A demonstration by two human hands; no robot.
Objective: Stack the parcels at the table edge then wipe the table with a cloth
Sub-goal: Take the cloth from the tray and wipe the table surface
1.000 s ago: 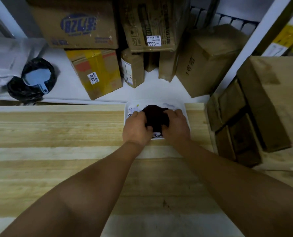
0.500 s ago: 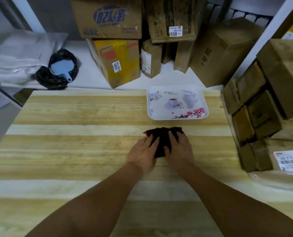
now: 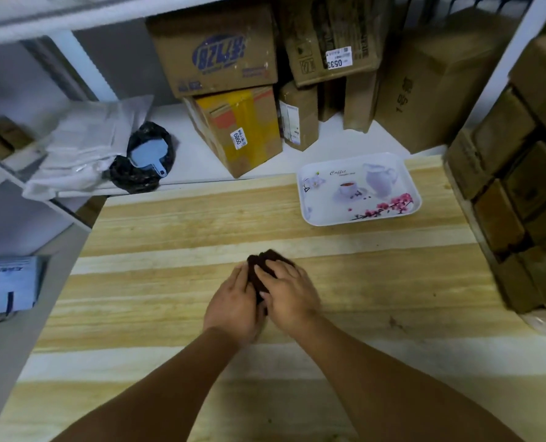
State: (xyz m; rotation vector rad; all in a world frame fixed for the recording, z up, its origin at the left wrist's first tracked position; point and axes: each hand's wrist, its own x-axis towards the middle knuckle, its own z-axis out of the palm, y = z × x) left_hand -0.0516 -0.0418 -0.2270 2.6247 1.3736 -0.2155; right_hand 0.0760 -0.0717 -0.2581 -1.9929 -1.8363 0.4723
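At the far left, below the worktop's level, a pale blue carrier bag (image 3: 8,287) with dark handles lies flat. Above it, on a white shelf (image 3: 185,161), sits a heap of grey plastic mailers (image 3: 83,148), and just beside them a crumpled black bag (image 3: 144,161) with a light blue scoop-shaped thing on top; what it is cannot be made out clearly. Further right on the same shelf stands a yellow and orange carton (image 3: 243,132) with a brown carton printed in blue (image 3: 217,46) resting on it, then several plain brown cartons.

The striped wooden worktop (image 3: 169,237) fills the lower part of the view. Near its middle, the left hand (image 3: 233,306) and the right hand (image 3: 289,293) lie side by side over a dark brown cloth (image 3: 265,266), which sits bunched on the wood. The left hand's fingers press against the cloth's left side, fairly straight. The right hand's fingers are spread and laid across its top, pressing it down; neither hand plainly curls round it. Only the cloth's far end shows past the fingertips.

Toward the far right corner of the worktop rests a white tray (image 3: 306,212) printed with a cup, a jug and pink blossom, well apart from the cloth. At the right edge, brown parcels (image 3: 514,193) are stacked in a tall pile.
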